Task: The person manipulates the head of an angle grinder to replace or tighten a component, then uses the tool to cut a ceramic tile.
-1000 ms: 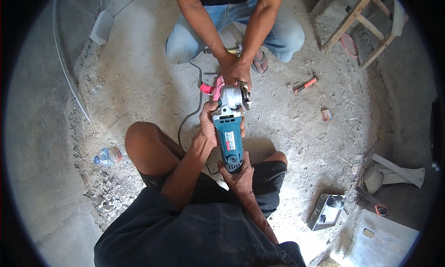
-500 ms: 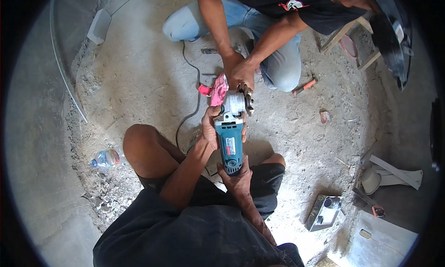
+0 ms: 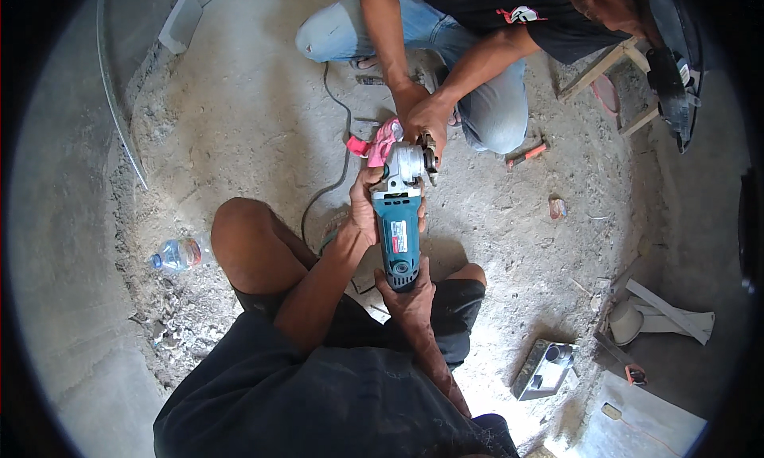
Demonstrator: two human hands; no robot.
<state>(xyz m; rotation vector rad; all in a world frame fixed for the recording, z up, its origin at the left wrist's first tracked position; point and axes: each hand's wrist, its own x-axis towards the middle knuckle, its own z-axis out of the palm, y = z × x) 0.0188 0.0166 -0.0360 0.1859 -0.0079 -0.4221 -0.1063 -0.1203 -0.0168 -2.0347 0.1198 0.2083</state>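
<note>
A teal angle grinder (image 3: 400, 233) with a silver gear head points away from me between my knees. My left hand (image 3: 364, 211) wraps round its body just behind the head. Lower down, my right hand (image 3: 407, 296) grips the rear end of the tool. Across from me, a crouching co-worker's hands (image 3: 426, 114) are at the grinder's front, by a dark metal part (image 3: 430, 154) on its right side; what exactly their fingers hold is hidden. Beside the head, a pink cloth (image 3: 383, 143) touches or hangs close to the grinder.
A dark cable (image 3: 347, 140) curves over the rough floor. To the left lies a plastic bottle (image 3: 177, 254). An orange-handled hammer-like tool (image 3: 527, 155) rests at right, with a metal box (image 3: 544, 370), a saw (image 3: 625, 359) and a whitish bucket (image 3: 625, 321) nearer the right wall.
My view has shifted slightly, so the scene sits a little differently. Both my hands keep their hold on the grinder, and the co-worker's hands stay at its head.
</note>
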